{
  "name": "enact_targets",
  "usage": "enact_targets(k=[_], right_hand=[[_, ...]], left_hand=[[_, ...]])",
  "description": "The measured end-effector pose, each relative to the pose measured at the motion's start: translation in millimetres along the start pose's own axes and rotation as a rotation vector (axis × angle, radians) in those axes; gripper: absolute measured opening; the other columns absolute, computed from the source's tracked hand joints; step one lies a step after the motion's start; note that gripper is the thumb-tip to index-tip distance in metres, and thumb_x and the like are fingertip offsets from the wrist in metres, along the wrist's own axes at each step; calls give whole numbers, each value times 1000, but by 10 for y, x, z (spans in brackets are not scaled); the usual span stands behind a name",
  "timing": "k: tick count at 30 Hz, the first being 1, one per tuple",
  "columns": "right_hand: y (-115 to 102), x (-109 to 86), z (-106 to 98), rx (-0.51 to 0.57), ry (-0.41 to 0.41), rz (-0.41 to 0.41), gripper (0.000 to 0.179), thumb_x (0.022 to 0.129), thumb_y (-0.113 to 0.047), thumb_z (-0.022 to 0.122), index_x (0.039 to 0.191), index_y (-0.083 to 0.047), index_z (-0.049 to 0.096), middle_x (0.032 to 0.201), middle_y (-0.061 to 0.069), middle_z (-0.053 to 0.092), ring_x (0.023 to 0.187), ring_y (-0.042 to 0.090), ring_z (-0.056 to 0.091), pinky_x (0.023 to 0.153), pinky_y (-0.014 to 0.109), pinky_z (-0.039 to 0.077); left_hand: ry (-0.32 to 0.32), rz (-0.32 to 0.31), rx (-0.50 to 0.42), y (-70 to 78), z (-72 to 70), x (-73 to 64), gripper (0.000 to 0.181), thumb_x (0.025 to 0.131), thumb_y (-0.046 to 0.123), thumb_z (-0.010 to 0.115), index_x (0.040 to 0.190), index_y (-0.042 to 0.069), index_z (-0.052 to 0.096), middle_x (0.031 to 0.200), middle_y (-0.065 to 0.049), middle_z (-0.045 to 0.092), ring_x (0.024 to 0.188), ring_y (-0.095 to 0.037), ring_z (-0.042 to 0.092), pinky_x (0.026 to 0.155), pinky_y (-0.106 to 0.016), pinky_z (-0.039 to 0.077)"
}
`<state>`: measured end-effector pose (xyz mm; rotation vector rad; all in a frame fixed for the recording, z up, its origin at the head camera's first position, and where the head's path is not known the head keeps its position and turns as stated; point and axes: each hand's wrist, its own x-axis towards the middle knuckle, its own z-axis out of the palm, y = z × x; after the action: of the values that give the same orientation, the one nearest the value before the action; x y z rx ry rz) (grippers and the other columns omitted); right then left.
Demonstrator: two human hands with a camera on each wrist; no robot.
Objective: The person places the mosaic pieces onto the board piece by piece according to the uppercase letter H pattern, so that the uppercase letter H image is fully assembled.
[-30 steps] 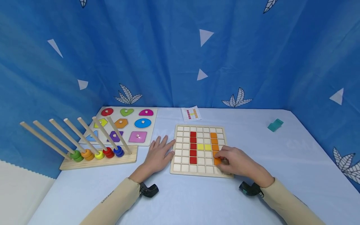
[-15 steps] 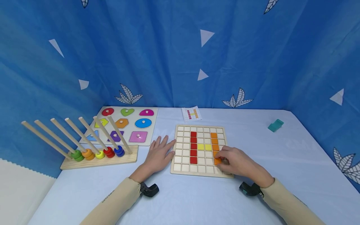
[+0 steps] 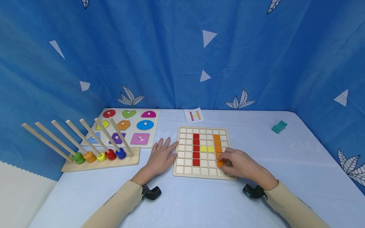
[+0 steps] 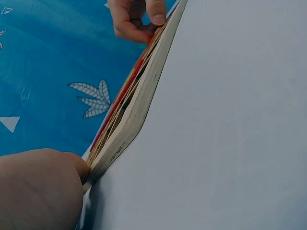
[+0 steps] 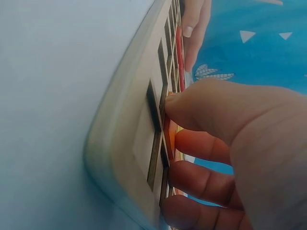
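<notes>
A square wooden grid board (image 3: 188, 175) lies on the white table. A column of red tiles (image 3: 196, 155), a short yellow row (image 3: 207, 148) and a column of orange tiles (image 3: 217, 142) sit in its cells. My right hand (image 3: 240, 163) pinches the lowest orange tile (image 3: 220, 163) at the near end of its column; in the right wrist view, thumb and index finger hold the orange tile (image 5: 169, 136) low at the grid. With fingers spread, my left hand (image 3: 161, 160) rests on the table, its fingertips at the board's left edge.
A pattern card (image 3: 194, 115) lies behind the board. To the left stand a wooden peg rack (image 3: 114, 162) with coloured rings and, behind it, a knobbed shape puzzle (image 3: 156, 126). A small teal piece (image 3: 279, 126) lies far right. Blue curtain (image 3: 171, 53) closes the back.
</notes>
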<state>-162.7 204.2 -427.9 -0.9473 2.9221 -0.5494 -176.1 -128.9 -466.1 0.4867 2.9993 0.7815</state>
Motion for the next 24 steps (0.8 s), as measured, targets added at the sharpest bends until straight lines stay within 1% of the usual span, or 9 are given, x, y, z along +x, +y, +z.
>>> enact_targets(k=[4, 8, 13, 18, 24], right_hand=[[-2, -9, -5, -1, -1, 7, 18, 83, -15, 80, 101, -16, 77, 86, -7, 62, 68, 0, 45, 57, 15, 42], [0, -11, -9, -9, 0, 7, 18, 83, -17, 81, 100, -17, 77, 85, -8, 61, 68, 1, 46, 58, 15, 43], [-2, -4, -37, -17, 37, 5, 17, 83, -21, 83, 99, -17, 77, 85, -9, 64, 73, 4, 50, 63, 16, 47], [24, 7, -100, -32, 65, 34, 14, 85, -20, 81, 97, -15, 76, 83, -8, 63, 74, 6, 51, 63, 18, 47], [150, 3, -172, -37, 105, 66, 18, 84, -19, 82, 99, -11, 75, 84, -3, 65, 73, 9, 54, 62, 21, 49]], left_hand=[[-5, -3, 0, -4, 7, 11, 55, 102, 35, 52, 154, 17, 48, 166, -21, 31, 157, -48, 13, 124, -67, 11], [1, -2, -10, 1, 13, 14, 55, 102, 34, 53, 153, 16, 49, 165, -21, 32, 157, -49, 14, 124, -68, 11], [0, 4, -9, -7, 3, 13, 55, 102, 34, 53, 153, 15, 49, 165, -21, 32, 157, -49, 14, 124, -68, 11], [-6, 2, -8, -31, -16, 20, 54, 102, 34, 53, 153, 16, 48, 166, -21, 31, 157, -49, 14, 124, -68, 11], [-49, -27, -9, -52, -83, 19, 55, 103, 35, 53, 154, 16, 47, 166, -21, 30, 157, -49, 14, 124, -67, 11]])
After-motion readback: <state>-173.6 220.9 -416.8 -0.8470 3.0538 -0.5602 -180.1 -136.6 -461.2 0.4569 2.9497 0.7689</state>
